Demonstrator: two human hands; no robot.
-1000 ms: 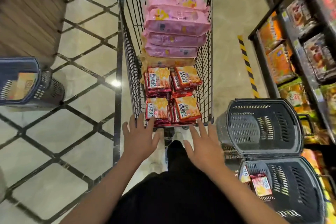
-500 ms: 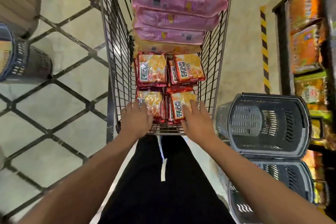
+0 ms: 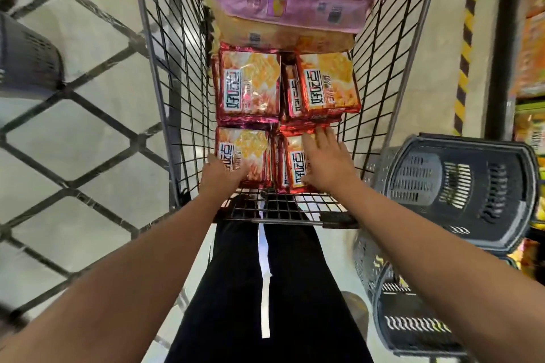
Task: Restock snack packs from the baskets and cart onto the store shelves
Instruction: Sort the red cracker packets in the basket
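Floor (image 3: 88, 115): pale stone tile crossed by dark diamond-pattern lines, running beneath and to the left of both hands; plainer pale floor to the right, with a yellow-and-black hazard stripe (image 3: 465, 47) beyond.

Baskets (image 3: 460, 186): two grey slatted plastic baskets stood just right of the right hand, one behind the other. Another grey basket (image 3: 26, 62) lay well left of the left hand.

Cart (image 3: 165, 74): black wire trolley, its near rail directly under both wrists.

Left hand (image 3: 219, 175): fingers curled over the near edge of the near-left red cracker pack (image 3: 243, 153), gripping it.

Right hand (image 3: 327, 162): fingers straight and spread, lying flat on top of the near-right red cracker pack (image 3: 295, 165).

Cracker packs, far pair (image 3: 250, 85): red foil, cracker photograph, white label panel with large characters, too blurred to read reliably.

Beyond these: a tan pack (image 3: 280, 35), then stacked pink packs (image 3: 295, 6) with barcodes, lettering unreadable.

Shelves (image 3: 530, 53): far right of the right hand, dark uprights, orange and green stock, blurred.
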